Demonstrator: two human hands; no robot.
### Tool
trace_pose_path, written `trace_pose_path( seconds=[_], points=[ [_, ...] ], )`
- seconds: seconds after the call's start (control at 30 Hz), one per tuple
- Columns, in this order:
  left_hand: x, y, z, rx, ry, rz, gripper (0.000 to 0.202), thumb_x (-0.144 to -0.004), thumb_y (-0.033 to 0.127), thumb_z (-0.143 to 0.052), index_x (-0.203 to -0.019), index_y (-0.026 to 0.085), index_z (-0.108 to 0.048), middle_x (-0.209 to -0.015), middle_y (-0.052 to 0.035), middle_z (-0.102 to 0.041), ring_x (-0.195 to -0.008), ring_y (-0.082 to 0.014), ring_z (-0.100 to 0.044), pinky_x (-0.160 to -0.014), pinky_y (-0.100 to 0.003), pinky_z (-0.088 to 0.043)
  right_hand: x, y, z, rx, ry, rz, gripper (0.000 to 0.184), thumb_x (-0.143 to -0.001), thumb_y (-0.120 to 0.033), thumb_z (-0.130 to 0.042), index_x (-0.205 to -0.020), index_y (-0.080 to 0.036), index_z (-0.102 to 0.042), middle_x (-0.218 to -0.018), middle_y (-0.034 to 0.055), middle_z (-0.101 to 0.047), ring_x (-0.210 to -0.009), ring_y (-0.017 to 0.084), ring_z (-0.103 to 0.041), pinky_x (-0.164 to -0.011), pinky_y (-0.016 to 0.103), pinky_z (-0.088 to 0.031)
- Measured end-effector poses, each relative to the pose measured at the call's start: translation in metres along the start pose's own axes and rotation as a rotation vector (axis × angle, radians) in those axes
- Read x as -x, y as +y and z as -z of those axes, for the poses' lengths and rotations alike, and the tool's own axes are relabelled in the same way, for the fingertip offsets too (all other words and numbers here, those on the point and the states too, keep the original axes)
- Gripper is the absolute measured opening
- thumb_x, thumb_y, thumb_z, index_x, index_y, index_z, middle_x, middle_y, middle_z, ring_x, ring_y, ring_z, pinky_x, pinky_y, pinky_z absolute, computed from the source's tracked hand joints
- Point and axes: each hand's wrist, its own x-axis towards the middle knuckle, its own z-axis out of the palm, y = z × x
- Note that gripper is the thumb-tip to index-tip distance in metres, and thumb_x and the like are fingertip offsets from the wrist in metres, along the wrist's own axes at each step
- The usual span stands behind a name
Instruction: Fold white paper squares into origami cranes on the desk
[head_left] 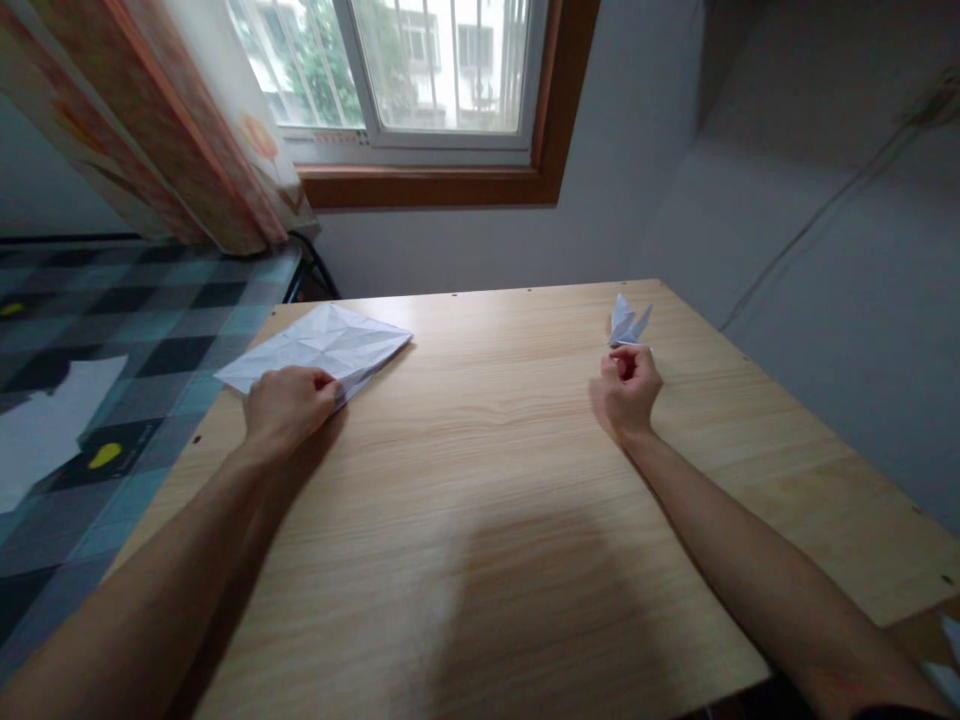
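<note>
A white sheet of paper [330,335], covered in fold creases, lies at the table's far left corner. My left hand [291,402] is on its near edge, with thumb and forefinger closed at the paper. Across the table to the right stands a small folded paper figure [627,322] with pointed tips, like an origami crane. Just in front of it is my right hand [631,388], curled into a fist with nothing visible inside. Whether the fist touches the figure's base I cannot tell.
Both hands are over a light wooden table [480,440]. A bed with a checked cover [187,345] adjoins on the left, with torn white paper [52,430] on it. Behind are a curtain [172,130] and a window [442,70]; a wall with a cable [817,220] borders the right.
</note>
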Motion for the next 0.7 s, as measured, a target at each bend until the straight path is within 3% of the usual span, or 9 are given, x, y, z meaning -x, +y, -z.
trace_pose_path(
  seconds=[0.13,0.23,0.33,0.4,0.47,0.53,0.7],
  points=[
    [-0.006,-0.001,0.001,0.090,0.010,0.056,0.025,-0.071,0.041,-0.066,-0.079,0.020,-0.078,-0.072,-0.0062,-0.070,-0.063,-0.0213,-0.052,-0.060,-0.029,-0.035,-0.001,-0.003,0.000,-0.002,0.001,0.000,0.011,-0.079,-0.031,-0.059,-0.078,-0.021,-0.055,-0.064,-0.0063,-0.042,-0.057,0.012,-0.039,-0.057,0.026,-0.036],
    [-0.010,0.002,0.009,0.201,0.018,0.128,0.031,-0.072,0.047,-0.070,-0.078,0.018,-0.078,-0.067,-0.0052,-0.068,-0.063,-0.0207,-0.053,-0.062,-0.029,-0.035,-0.001,-0.004,0.000,-0.003,-0.001,-0.005,0.011,-0.078,-0.031,-0.059,-0.078,-0.021,-0.055,-0.064,-0.0062,-0.043,-0.057,0.012,-0.040,-0.058,0.025,-0.037],
    [-0.005,0.014,0.021,0.137,0.171,0.117,0.034,-0.083,0.044,-0.062,-0.094,0.016,-0.077,-0.080,-0.0073,-0.071,-0.073,-0.0245,-0.057,-0.069,-0.032,-0.038,-0.001,-0.004,0.000,-0.011,-0.005,-0.003,0.011,-0.079,-0.031,-0.059,-0.077,-0.021,-0.054,-0.064,-0.0062,-0.043,-0.056,0.012,-0.040,-0.058,0.025,-0.037],
    [0.004,0.029,0.026,0.129,0.313,-0.047,0.034,-0.090,0.042,-0.055,-0.099,0.016,-0.075,-0.093,-0.0087,-0.071,-0.084,-0.0264,-0.059,-0.076,-0.034,-0.039,-0.001,-0.004,0.000,-0.016,-0.003,0.004,0.011,-0.079,-0.031,-0.059,-0.078,-0.021,-0.054,-0.065,-0.0059,-0.045,-0.056,0.012,-0.041,-0.058,0.026,-0.038],
    [0.019,0.050,0.025,0.203,0.362,-0.224,0.026,-0.091,0.037,-0.055,-0.088,0.018,-0.074,-0.094,-0.0091,-0.071,-0.088,-0.0272,-0.060,-0.077,-0.034,-0.038,-0.001,-0.004,0.000,-0.021,0.000,0.007,0.010,-0.079,-0.030,-0.059,-0.078,-0.021,-0.055,-0.066,-0.0053,-0.048,-0.057,0.012,-0.043,-0.059,0.026,-0.039],
    [0.040,0.075,0.019,0.364,0.318,-0.355,0.022,-0.088,0.034,-0.059,-0.075,0.020,-0.071,-0.085,-0.0089,-0.069,-0.081,-0.0262,-0.061,-0.074,-0.033,-0.038,-0.001,-0.003,0.000,-0.019,0.001,0.006,0.010,-0.079,-0.029,-0.060,-0.079,-0.020,-0.056,-0.068,-0.0045,-0.050,-0.058,0.012,-0.045,-0.060,0.026,-0.040],
    [0.103,0.142,0.004,0.661,0.047,-0.650,0.016,-0.081,0.021,-0.068,-0.065,0.022,-0.066,-0.071,-0.0063,-0.066,-0.060,-0.0195,-0.057,-0.058,-0.028,-0.035,-0.002,-0.002,-0.001,-0.010,-0.006,0.010,0.010,-0.079,-0.030,-0.059,-0.080,-0.020,-0.057,-0.070,-0.0036,-0.053,-0.061,0.013,-0.049,-0.063,0.026,-0.042]
  ],
)
